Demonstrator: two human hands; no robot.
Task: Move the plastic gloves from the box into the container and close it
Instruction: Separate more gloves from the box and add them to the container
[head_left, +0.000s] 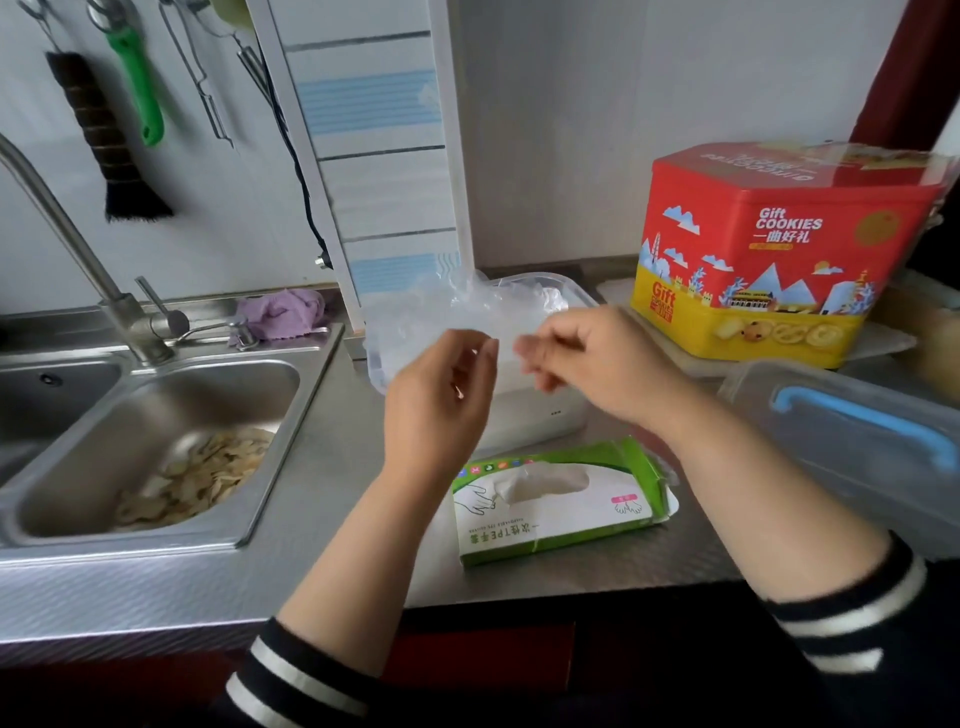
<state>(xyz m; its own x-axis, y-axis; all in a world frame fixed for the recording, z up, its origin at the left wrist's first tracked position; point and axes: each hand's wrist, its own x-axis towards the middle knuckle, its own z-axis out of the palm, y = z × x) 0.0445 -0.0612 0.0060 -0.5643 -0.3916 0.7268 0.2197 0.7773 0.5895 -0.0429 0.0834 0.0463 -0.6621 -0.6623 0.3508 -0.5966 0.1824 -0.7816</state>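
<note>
At the far left, the steel sink basin (156, 415) is sitting open with pale peelings lying in its bottom, and it is bordering the steel bench (322, 499) just beside where the work is going on. That is the first hazard: the thin clear plastic gloves (441, 317) are featherlight, so a stray one could be drifting over the rim and landing among the wet scraps.

The left hand (441, 400) is hovering over the white rectangular plastic container (540, 410), its fingers curling with thumb and fingertips pinching the near edge of the film. The right hand (587, 358) is facing it, fingers loosely bent around the other end; motion blur is hiding the exact contact, so how firmly its grip is holding is hard to judge. The bunch is hanging half over the container's left wall rather than fully inside, and film left draping over the rim would likely be stopping the lid from seating.

Below the hands, the green and white cardboard glove box (561, 504) is lying flat with more film showing in its slot; being light, it may be lifting with a pull. At right, the clear plastic lid with a blue clip (857, 441) is waiting, apart from the container.
</note>
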